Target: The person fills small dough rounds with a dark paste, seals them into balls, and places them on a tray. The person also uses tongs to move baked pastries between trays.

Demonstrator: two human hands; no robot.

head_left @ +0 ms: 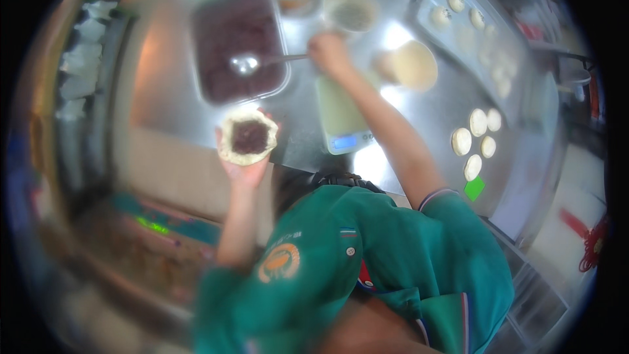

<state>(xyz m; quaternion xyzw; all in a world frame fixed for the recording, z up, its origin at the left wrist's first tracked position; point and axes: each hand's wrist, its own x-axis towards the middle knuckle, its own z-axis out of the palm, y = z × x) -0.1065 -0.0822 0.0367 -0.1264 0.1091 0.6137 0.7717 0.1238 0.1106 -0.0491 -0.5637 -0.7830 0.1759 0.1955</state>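
Note:
My left hand holds up a flattened dough round, its fingers curled behind the edge. A dark reddish-brown filling lies in the middle of the dough, and the pale rim stands uncovered around it. In my right hand is the handle of a metal spoon. The spoon's shiny bowl is over or on the dark paste in a clear rectangular tub; blur hides whether it touches. The tub stands just beyond my left hand.
A pale kitchen scale with a lit display sits below my right forearm. Bowls stand around my right hand. Several dough discs lie at the right near a green square. Farther back is a tray with topped dough pieces.

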